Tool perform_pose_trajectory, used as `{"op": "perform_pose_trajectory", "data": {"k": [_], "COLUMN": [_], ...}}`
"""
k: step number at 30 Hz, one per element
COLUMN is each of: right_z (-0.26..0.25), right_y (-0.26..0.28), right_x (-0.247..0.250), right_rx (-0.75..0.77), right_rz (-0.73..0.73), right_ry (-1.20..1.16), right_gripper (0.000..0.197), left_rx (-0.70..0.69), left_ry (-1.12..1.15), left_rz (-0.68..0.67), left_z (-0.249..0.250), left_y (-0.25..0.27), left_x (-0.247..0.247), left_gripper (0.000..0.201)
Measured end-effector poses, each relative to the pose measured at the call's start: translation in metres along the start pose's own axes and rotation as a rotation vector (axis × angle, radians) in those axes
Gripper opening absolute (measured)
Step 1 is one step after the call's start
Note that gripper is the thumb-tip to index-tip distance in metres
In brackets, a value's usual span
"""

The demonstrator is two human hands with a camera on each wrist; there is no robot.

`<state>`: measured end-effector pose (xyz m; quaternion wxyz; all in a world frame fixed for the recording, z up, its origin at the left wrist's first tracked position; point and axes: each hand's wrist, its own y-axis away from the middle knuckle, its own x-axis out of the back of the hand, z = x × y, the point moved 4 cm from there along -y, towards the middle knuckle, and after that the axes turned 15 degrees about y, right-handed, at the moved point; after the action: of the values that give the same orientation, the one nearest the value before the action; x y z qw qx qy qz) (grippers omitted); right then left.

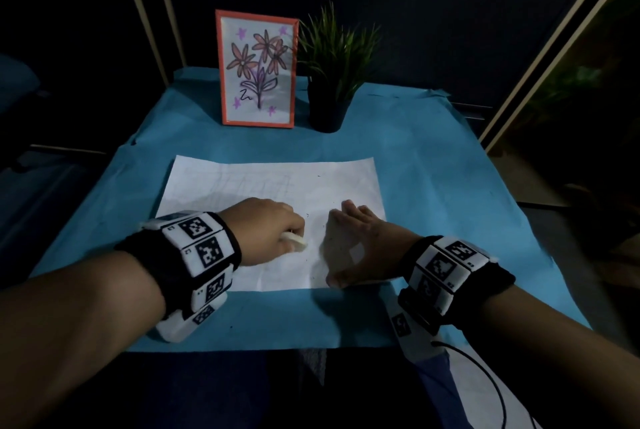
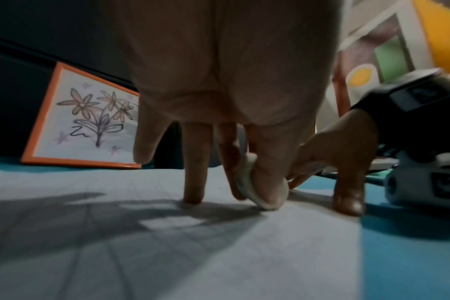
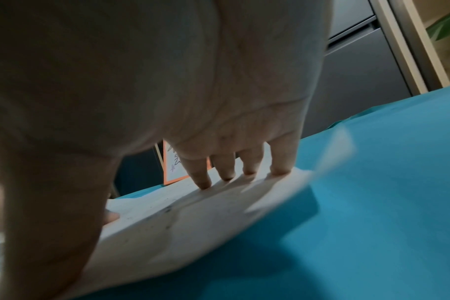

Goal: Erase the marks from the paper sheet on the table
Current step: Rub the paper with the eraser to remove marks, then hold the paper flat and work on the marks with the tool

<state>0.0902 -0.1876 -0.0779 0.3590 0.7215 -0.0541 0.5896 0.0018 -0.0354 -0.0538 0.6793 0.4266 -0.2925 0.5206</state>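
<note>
Fingers (image 2: 267,178) of left hand (image 1: 265,231) pinch a white eraser (image 1: 294,241), its lower edge down on the paper sheet (image 1: 270,186). Right hand (image 1: 360,245) at 3 o'clock of it, fingers (image 3: 203,174) spread and straight, tips pressing the sheet flat, thumb at the near edge. Sheet lies mid-desk (image 1: 433,169) on the blue cover; faint grid lines and dark specks show. Framed flower drawing (image 1: 258,68) and potted plant (image 1: 332,72) at 12 o'clock, well apart from the sheet.
</note>
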Motion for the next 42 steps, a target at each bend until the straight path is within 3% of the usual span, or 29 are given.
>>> {"op": "perform_pose_trajectory", "data": {"k": [5, 10, 14, 16, 20, 24, 30, 32, 36, 42], "right_z": [-0.003, -0.002, -0.007, -0.005, -0.001, -0.003, -0.027, -0.03, -0.024, -0.008], "right_y": [0.005, 0.005, 0.01, 0.013, 0.015, 0.02, -0.013, -0.028, -0.052, -0.072], "right_x": [0.002, 0.005, 0.011, 0.012, 0.018, 0.053, 0.094, 0.095, 0.087, 0.067], "right_rx": [-0.01, -0.01, 0.009, 0.016, 0.012, -0.081, -0.026, -0.026, -0.094, -0.177], "right_rz": [-0.027, -0.023, 0.051, 0.08, 0.082, 0.124, 0.418, 0.476, 0.437, 0.386], "right_ry": [0.011, 0.004, -0.027, -0.049, -0.084, 0.131, -0.21, -0.252, -0.256, -0.278], "right_gripper": [0.116, 0.116, 0.106, 0.102, 0.094, 0.096, 0.035, 0.027, 0.028, 0.026], "left_rx": [-0.031, -0.012, -0.001, 0.011, 0.022, 0.012, -0.06, -0.06, 0.067, 0.256], "left_ry": [0.03, 0.044, 0.049, 0.093, 0.259, 0.304, 0.584, 0.596, 0.414, 0.115], "left_rz": [-0.135, -0.018, -0.129, -0.07, 0.21, 0.274, 0.413, 0.389, 0.302, 0.075], "left_z": [0.002, -0.001, 0.0, -0.004, -0.02, -0.025, -0.021, -0.02, -0.035, -0.058], "left_y": [0.009, 0.005, 0.008, 0.008, 0.003, -0.007, -0.023, -0.03, -0.038, -0.042], "left_x": [-0.005, 0.001, -0.005, 0.004, 0.038, 0.054, 0.064, 0.064, 0.062, 0.04], "left_gripper": [0.013, 0.018, 0.012, 0.008, 0.006, 0.008, 0.025, 0.028, 0.032, 0.071]}}
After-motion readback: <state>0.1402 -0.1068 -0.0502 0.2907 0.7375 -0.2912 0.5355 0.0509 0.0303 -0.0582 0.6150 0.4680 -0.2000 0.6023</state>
